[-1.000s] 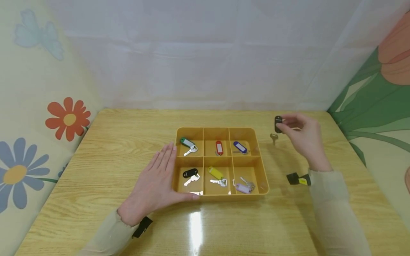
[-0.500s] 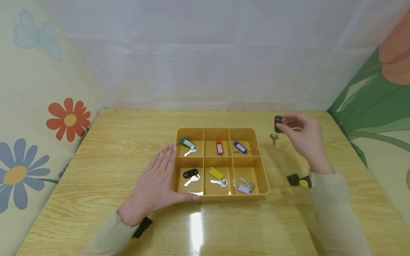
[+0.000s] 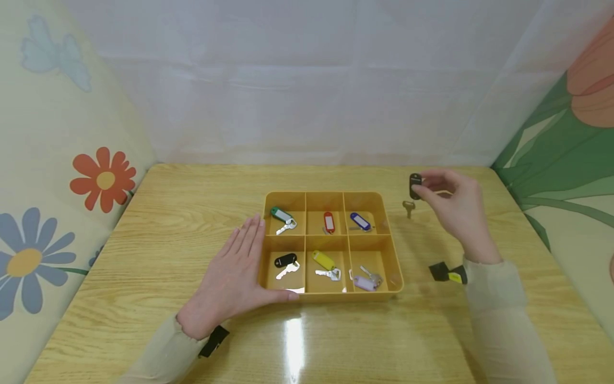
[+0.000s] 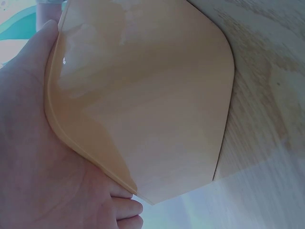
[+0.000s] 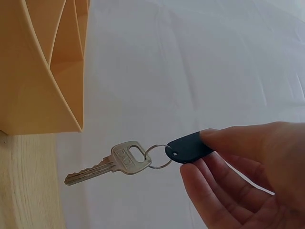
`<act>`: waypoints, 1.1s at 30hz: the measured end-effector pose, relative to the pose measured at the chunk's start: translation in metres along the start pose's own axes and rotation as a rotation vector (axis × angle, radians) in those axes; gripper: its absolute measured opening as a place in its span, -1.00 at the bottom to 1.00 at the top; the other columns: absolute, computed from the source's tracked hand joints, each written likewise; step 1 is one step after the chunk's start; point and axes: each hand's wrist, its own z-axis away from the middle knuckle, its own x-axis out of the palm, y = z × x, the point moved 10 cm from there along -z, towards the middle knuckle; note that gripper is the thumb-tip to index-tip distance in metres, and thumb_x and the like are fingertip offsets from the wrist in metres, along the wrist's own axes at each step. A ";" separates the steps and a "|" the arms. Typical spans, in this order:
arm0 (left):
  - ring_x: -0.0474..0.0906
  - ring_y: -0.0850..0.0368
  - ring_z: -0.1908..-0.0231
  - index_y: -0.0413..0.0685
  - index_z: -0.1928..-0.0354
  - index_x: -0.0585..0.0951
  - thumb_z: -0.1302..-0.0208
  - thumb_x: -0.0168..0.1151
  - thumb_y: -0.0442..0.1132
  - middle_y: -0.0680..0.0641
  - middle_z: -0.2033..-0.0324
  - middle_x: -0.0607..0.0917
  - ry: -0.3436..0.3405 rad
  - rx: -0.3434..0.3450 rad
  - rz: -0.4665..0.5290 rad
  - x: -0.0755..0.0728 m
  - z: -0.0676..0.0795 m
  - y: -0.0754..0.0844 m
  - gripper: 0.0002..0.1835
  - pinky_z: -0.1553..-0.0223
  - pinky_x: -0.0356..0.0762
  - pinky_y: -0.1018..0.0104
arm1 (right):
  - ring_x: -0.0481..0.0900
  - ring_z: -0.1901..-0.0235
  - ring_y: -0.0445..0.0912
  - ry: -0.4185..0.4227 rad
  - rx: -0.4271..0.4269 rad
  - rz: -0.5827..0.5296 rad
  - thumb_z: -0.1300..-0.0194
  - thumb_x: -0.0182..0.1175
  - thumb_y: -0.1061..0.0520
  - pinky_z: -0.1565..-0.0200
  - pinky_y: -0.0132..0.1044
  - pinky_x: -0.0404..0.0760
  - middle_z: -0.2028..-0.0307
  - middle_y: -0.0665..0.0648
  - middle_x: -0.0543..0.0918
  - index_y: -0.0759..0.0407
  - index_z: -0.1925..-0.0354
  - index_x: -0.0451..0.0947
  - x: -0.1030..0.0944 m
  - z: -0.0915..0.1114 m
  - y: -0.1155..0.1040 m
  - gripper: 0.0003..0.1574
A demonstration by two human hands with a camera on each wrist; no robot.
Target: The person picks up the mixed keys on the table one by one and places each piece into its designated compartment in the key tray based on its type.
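Observation:
My right hand (image 3: 453, 208) pinches a black key tag (image 3: 414, 186) between thumb and fingers, above the table to the right of a yellow divided tray (image 3: 331, 297). From its ring hangs a metal key (image 5: 131, 160), clear of the tray. My left hand (image 3: 235, 272) lies with straight fingers along the tray's left side, its thumb on the front rim. Inside the tray, each compartment has a tagged key: green tag (image 3: 281, 214), red tag (image 3: 328, 221) and blue tag (image 3: 360, 221) at the back; another black tag (image 3: 285, 260), yellow tag (image 3: 323, 260) and lilac tag (image 3: 365, 283) in front.
The wooden table (image 3: 192, 197) runs back to a white cloth (image 3: 307, 106). Flower-patterned panels (image 3: 38, 160) stand at both sides. A black strap with a yellow mark (image 3: 448, 271) sticks out by the right wrist, and another black strap (image 3: 213, 341) by the left.
The key tag and its hanging key have shifted very slightly to the left. My left hand and the tray stay in place.

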 end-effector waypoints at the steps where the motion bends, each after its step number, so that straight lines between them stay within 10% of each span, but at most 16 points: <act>1: -0.42 -0.06 -0.55 -0.24 -0.59 -0.31 0.16 -0.17 0.86 -0.22 -0.58 -0.30 -0.002 -0.001 -0.001 0.000 0.000 0.000 0.58 -0.53 -0.22 0.02 | 0.63 0.24 -0.22 0.001 -0.003 -0.001 -0.37 0.38 0.12 0.20 -0.56 0.62 0.20 0.15 0.71 0.23 -0.04 0.69 0.000 0.000 -0.001 -0.67; 33: -0.42 -0.06 -0.55 -0.24 -0.58 -0.32 0.15 -0.18 0.86 -0.21 -0.58 -0.31 -0.006 -0.004 0.002 0.001 0.000 0.000 0.58 -0.53 -0.24 0.02 | 0.64 0.23 -0.20 0.005 -0.030 -0.034 -0.35 0.40 0.11 0.19 -0.54 0.64 0.21 0.12 0.71 0.20 -0.02 0.70 -0.002 0.008 -0.021 -0.69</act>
